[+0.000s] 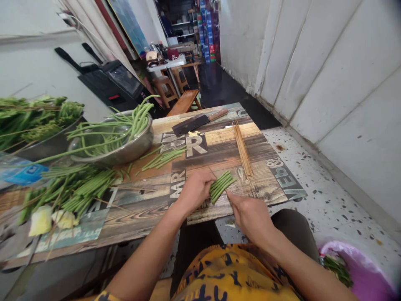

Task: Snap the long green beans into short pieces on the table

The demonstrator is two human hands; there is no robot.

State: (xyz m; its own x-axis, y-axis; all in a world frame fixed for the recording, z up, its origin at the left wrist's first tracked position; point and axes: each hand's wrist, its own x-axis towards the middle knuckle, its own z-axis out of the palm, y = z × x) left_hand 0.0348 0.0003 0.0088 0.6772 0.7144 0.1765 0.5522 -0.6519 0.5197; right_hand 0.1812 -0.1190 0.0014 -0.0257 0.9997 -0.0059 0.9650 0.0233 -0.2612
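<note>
My left hand (194, 190) is closed over one end of a small bundle of cut green beans (222, 184) lying on the printed wooden table (150, 205). My right hand (250, 215) sits just right of the bundle, fingers pinched near its lower end; whether a thin stick is in them I cannot make out. A row of bamboo skewers (242, 148) lies just beyond the bundle.
A cleaver (197, 122) lies at the table's far end. A metal bowl (125, 148) holds long beans; more cut beans (163, 159) and a big pile (78, 188) lie left. A purple bag (360, 271) of scraps sits on the floor right.
</note>
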